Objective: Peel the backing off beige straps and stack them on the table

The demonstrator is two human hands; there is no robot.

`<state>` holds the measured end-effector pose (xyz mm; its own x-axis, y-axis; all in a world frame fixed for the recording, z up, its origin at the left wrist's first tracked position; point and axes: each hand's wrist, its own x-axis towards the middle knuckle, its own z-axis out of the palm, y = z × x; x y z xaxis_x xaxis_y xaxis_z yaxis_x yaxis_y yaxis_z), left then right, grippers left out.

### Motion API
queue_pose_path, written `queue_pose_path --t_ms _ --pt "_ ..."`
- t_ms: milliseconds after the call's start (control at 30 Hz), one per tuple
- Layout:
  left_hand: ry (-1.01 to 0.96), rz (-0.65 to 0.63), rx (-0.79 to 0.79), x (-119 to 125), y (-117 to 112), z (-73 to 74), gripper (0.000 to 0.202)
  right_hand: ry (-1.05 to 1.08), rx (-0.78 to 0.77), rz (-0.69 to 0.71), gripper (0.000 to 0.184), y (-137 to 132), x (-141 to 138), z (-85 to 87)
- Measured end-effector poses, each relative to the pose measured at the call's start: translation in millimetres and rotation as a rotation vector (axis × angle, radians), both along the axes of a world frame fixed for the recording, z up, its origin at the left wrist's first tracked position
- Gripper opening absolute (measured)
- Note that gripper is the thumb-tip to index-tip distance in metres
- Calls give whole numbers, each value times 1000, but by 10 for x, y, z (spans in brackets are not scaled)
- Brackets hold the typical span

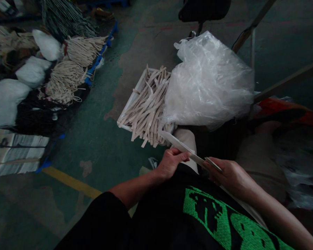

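A long pale flat strip [197,159] stretches between my two hands, close to my lap. My left hand [170,161] is closed on it in a pinch, thumb on top, and one end of the strip sticks out beyond towards the bin. Around the other part of the strip my right hand [231,176] is closed; a short folded-looking end shows above its fingers. Just past my left hand stands a white bin [131,93] heaped with many similar beige strips [148,107]. A large clear plastic bag [208,83] bulges beside the bin, touching the strips.
To the left, blue-edged pallets [111,36] carry bundles of beige cords [66,78], white bags [33,71] and strapped stacks [21,152]. A dark chair [205,10] stands ahead. Metal bars [284,81] and an orange item [287,111] lie to the right.
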<state>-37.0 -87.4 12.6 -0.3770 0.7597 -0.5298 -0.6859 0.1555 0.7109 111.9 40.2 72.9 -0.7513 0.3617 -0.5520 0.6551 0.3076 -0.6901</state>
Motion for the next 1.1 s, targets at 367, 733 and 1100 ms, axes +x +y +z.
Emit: queue_pose_path --t_ms 367,733,1100 --pt "146 35 40 -235 9 28 32 -6 -81 31 67 92 29 -60" --pt "225 9 7 -289 53 1 33 34 -136 31 61 112 81 -59" --pt "53 45 99 -70 137 -9 27 80 -19 -38 56 36 -73 -17"
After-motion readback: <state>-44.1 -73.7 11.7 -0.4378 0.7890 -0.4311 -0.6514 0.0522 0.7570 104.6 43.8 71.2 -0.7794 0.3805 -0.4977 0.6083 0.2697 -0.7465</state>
